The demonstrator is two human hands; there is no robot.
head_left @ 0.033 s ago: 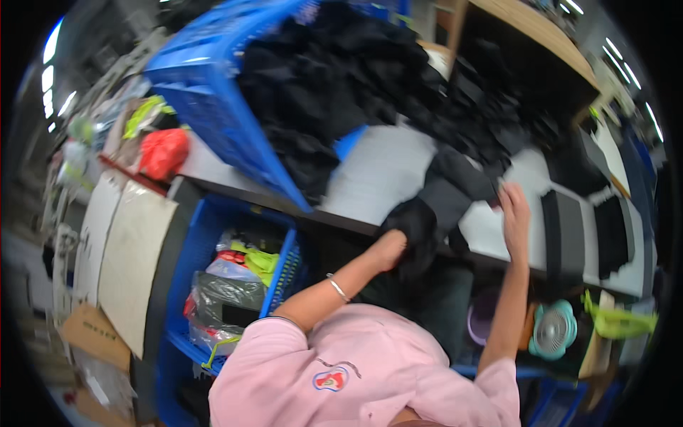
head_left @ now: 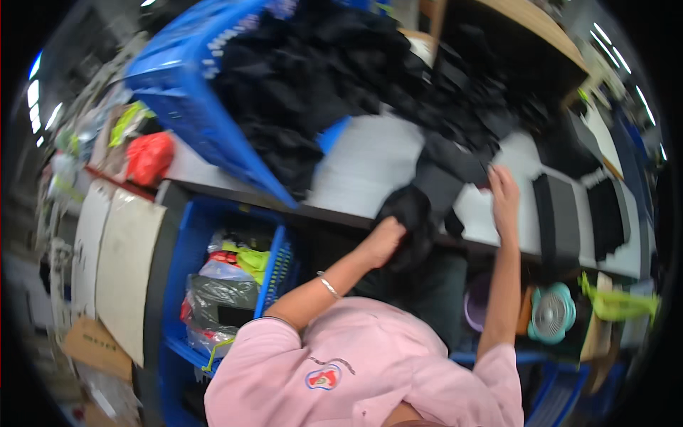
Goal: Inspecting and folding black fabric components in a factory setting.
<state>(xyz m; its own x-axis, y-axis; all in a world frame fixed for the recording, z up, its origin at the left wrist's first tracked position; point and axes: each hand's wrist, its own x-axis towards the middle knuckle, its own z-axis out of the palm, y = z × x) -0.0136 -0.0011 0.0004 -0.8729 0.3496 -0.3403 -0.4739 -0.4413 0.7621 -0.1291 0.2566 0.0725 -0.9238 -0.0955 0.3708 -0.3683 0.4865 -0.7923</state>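
Observation:
At the front edge of the table, my left hand point(head_left: 385, 242) is closed on a bunched black cloth piece point(head_left: 410, 208) that hangs partly over the edge. A dark grey cloth piece point(head_left: 442, 178) runs on from it across the white tabletop point(head_left: 370, 160). My right hand point(head_left: 504, 191) is at the right end of this grey cloth, its fingers bent close together at the cloth's edge. Motion blur hides whether the fingertips pinch it. Behind both hands lies a large heap of black cloth point(head_left: 313, 78), spilling from a tilted blue basket point(head_left: 181, 92).
Stacks of dark cloth pieces point(head_left: 557, 220) lie at the right of the table. Below stand a teal fan point(head_left: 552, 314) and a purple bin point(head_left: 477, 307). At lower left is a blue crate point(head_left: 274, 277) of bagged items. A red plastic bag point(head_left: 149, 158) sits at far left.
The whole view has shifted slightly, so the table and baskets appear farther left and higher. Both hands stay at the same cloth.

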